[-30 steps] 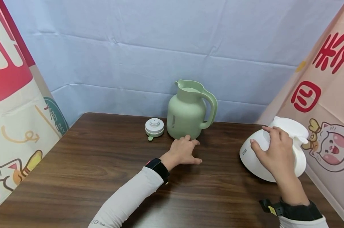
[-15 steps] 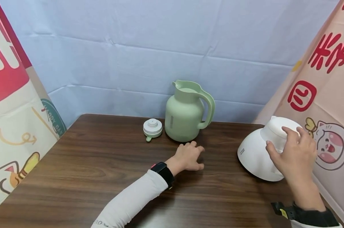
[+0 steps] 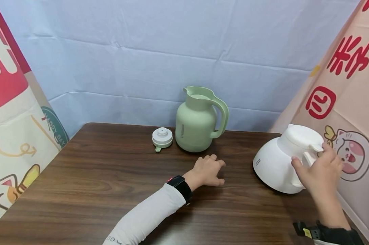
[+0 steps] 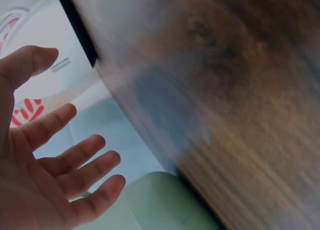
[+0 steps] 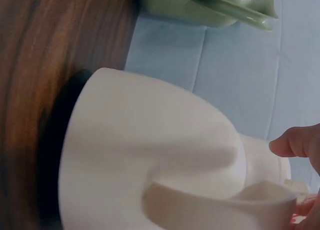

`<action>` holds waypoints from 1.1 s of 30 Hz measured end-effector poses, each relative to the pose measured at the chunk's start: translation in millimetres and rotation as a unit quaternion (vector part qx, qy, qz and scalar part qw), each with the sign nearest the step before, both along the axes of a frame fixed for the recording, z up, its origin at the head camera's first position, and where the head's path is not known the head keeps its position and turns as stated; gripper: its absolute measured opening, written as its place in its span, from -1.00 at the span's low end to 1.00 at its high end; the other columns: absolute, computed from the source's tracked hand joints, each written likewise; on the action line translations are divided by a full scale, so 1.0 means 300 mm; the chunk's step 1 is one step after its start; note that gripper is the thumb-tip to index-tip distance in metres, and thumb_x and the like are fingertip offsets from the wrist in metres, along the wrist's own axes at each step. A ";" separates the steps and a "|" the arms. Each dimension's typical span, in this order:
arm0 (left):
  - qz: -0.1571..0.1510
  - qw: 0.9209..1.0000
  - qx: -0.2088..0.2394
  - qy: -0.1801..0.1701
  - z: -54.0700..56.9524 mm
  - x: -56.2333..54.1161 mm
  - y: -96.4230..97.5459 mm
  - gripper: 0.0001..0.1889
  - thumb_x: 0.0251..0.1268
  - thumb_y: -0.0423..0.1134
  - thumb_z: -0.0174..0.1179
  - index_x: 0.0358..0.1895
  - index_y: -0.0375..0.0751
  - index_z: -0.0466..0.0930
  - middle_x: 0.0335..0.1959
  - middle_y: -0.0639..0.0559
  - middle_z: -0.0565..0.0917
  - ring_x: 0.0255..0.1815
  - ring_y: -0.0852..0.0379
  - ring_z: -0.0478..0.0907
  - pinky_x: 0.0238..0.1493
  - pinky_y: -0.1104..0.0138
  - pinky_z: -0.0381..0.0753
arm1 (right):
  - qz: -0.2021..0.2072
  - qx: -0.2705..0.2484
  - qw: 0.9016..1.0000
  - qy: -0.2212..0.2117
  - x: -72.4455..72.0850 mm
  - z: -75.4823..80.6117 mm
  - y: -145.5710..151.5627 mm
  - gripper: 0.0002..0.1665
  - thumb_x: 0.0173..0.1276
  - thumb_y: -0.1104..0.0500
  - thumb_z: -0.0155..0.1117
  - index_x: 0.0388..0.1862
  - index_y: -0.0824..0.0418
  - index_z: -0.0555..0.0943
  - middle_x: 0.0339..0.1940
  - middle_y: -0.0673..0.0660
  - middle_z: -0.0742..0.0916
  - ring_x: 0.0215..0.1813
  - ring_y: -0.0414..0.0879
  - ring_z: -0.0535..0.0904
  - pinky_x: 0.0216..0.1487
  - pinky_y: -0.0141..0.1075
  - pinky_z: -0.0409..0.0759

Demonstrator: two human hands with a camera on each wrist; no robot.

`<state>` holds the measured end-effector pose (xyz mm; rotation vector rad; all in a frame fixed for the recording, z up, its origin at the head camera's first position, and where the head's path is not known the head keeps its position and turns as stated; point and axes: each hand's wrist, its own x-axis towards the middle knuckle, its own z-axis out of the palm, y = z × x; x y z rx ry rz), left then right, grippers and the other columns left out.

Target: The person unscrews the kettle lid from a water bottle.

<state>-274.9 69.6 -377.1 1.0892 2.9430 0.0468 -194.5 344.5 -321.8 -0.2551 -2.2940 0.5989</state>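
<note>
With twelve at the bench's [image 3: 117, 190] far edge, out toward three o'clock sat the white jug [image 3: 271, 168], flat on its base, and there was the right hand [image 3: 320, 173], right up at its handle side! Thumb one way, fingers the other, spread wide, with the handle [image 5: 220, 212] and the little lever [image 3: 316, 147] close by. Did a fingertip brush that lever? I couldn't tell, but nothing was clasped.

Over to the left hand [image 3: 206, 170], near the middle of the dial, back of the hand up, fingers and thumb fanned wide and carrying nothing. Whether it touched the wood was hard to see.

Just beyond it, at twelve, stood the green jug [image 3: 195, 131], upright and proud, spout [image 3: 185, 90] toward ten, handle out at three. Snug beside it, at eleven, sat the lid [image 3: 162, 136], white on top, its green tab [image 3: 158, 149] poking out toward seven.

A white sleeve [image 3: 147, 214] ran in from seven o'clock, and both wrists wore black straps [image 3: 180, 188]. Behind everything at twelve hung the blue cloth [image 3: 135, 61]; at two, the pink cloth [image 3: 349, 102], with bold red lettering and a cartoon cat.
</note>
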 end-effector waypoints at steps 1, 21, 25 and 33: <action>0.000 1.000 -0.003 0.000 -0.002 0.002 0.004 -0.41 0.12 0.23 0.16 0.25 0.21 0.40 -0.01 0.09 0.45 -0.18 0.14 0.41 -0.28 0.28 0.40 | -0.002 -0.021 1.000 -0.015 0.001 -0.003 0.006 -0.03 0.00 0.24 0.35 0.27 0.54 0.05 0.05 0.62 0.27 0.13 0.49 0.12 0.07 0.24 -0.01; -0.022 1.000 -0.015 -0.005 -0.036 0.025 0.037 -0.42 0.06 0.23 0.21 0.21 0.23 0.44 0.01 0.10 0.44 -0.14 0.13 0.41 -0.31 0.30 0.36 | -0.009 -0.229 0.964 -0.132 0.000 -0.050 0.040 -0.54 0.38 0.03 0.03 -0.12 0.47 0.39 -0.63 0.11 0.49 -0.72 -0.13 0.41 -0.72 -0.31 0.38; -0.023 1.000 -0.015 -0.002 -0.039 0.023 0.039 -0.42 0.05 0.23 0.21 0.20 0.23 0.45 -0.01 0.11 0.45 -0.14 0.12 0.42 -0.30 0.29 0.37 | -0.041 -0.222 0.967 -0.123 -0.006 -0.059 0.038 -0.56 0.36 0.06 0.05 -0.16 0.48 0.42 -0.69 0.11 0.49 -0.77 -0.11 0.38 -0.76 -0.32 0.37; -0.022 1.000 -0.010 -0.002 -0.043 0.022 0.038 -0.42 0.05 0.22 0.22 0.19 0.22 0.46 -0.01 0.10 0.46 -0.16 0.13 0.42 -0.29 0.28 0.37 | -0.048 -0.218 0.967 -0.123 -0.005 -0.059 0.043 -0.58 0.34 0.13 0.02 -0.08 0.52 0.40 -0.62 0.19 0.51 -0.80 -0.11 0.39 -0.78 -0.33 0.37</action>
